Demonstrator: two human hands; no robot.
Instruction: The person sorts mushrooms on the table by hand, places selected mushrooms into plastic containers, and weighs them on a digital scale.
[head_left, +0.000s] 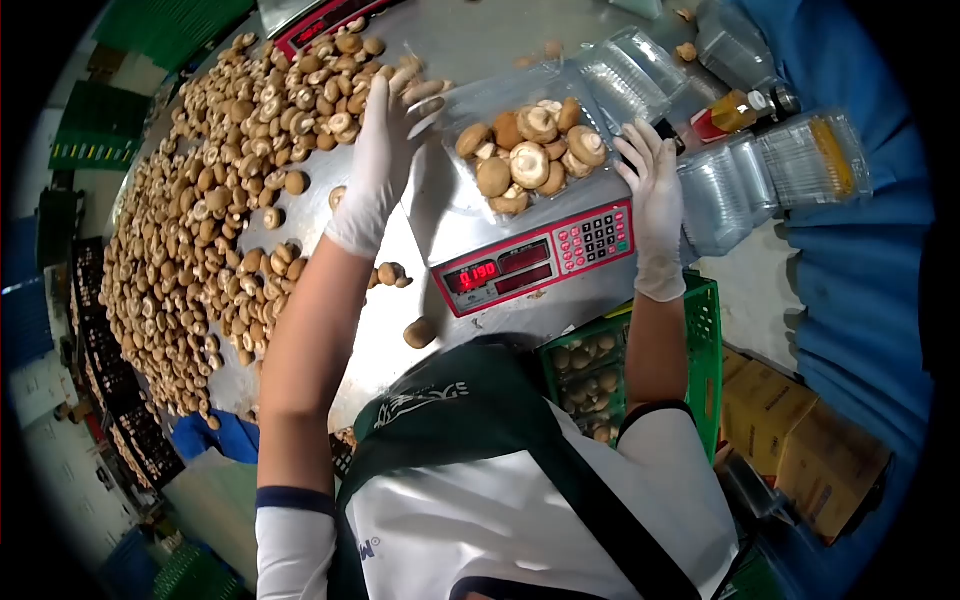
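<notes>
My left hand [382, 150], in a white glove, is raised between the mushroom pile [230, 190] and a clear plastic tray [465, 108]. Its fingers are apart; a tan patch beside them is too blurred to name. Brown-capped mushrooms [530, 150] fill part of the tray, some with their pale undersides up. The tray rests on a red digital scale [540, 255], whose lit display reads 0.190. My right hand [652, 180], gloved too, is at the tray's right edge with fingers stretched out. Whether it touches the tray, I cannot tell.
Stacked clear trays [720, 195] and a bottle with a red and yellow label [728, 115] lie to the right. A green crate [705, 350] holding packed mushrooms stands by my right arm. Another red scale [325, 25] is at the far edge. Cardboard boxes [800, 440] sit lower right.
</notes>
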